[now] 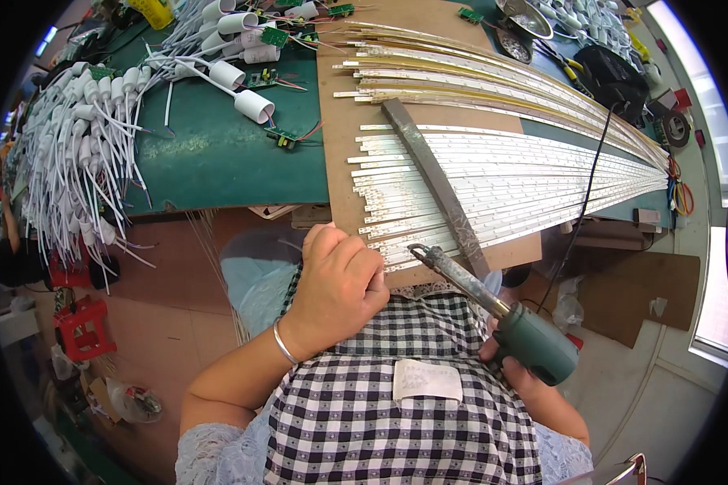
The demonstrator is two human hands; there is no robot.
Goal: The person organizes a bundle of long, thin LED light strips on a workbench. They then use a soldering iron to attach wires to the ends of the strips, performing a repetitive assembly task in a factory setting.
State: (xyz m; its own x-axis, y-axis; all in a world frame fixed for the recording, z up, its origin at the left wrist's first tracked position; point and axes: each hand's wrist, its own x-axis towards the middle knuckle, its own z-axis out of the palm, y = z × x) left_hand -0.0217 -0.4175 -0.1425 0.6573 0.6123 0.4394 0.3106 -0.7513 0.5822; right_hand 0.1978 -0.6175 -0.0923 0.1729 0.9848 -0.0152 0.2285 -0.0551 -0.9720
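My right hand [523, 373] is wrapped round the thick green handle of a soldering iron [461, 279], mostly hidden behind it. The iron's bent tip points up and left, close to the near ends of the white LED strips [510, 174]. My left hand [338, 271], with a silver bangle at the wrist, has its fingers curled together beside those strip ends at the board's near edge. What its fingers hold, if anything, is hidden. A dark flat bar [433, 178] lies slantwise across the strips, which fan out on a brown board [338, 145].
More yellowish strips [461, 69] lie farther back. White lamp caps with wires [89, 113] heap at the left of the green table [218, 166], with small green circuit boards [281, 139] nearby. The iron's black cord [594, 166] crosses the strips. A red stool [83, 327] stands lower left.
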